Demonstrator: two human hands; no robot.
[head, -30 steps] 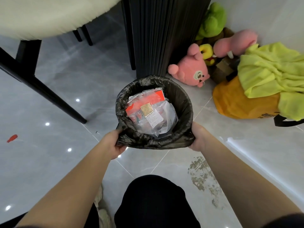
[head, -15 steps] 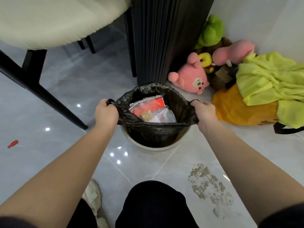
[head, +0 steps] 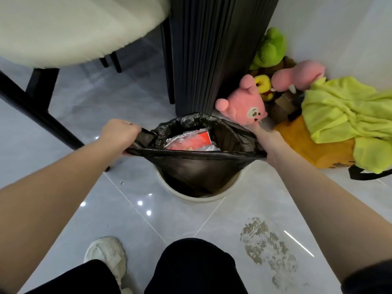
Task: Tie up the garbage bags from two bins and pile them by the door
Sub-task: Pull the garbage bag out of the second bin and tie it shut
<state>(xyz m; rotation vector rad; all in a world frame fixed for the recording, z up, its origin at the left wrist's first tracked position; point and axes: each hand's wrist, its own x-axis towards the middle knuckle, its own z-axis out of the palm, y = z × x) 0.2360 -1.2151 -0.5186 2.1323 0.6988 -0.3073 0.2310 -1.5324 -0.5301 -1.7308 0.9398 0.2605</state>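
A black garbage bag hangs in a round cream bin on the tiled floor in front of me. Red and clear plastic wrappers lie inside it. My left hand grips the bag's left rim, and my right hand grips the right rim. The near edge of the bag is stretched taut between both hands, lifted above the bin's rim. The bag's mouth is open.
A dark fluted column stands just behind the bin. Plush toys, an orange bag and a yellow-green cloth lie to the right. A cream chair with black legs is at left. My shoe is below.
Both hands went from the bag's lower rim up to its sides, pulled it off the bin's rim, lifted it and drew the near edge tight.
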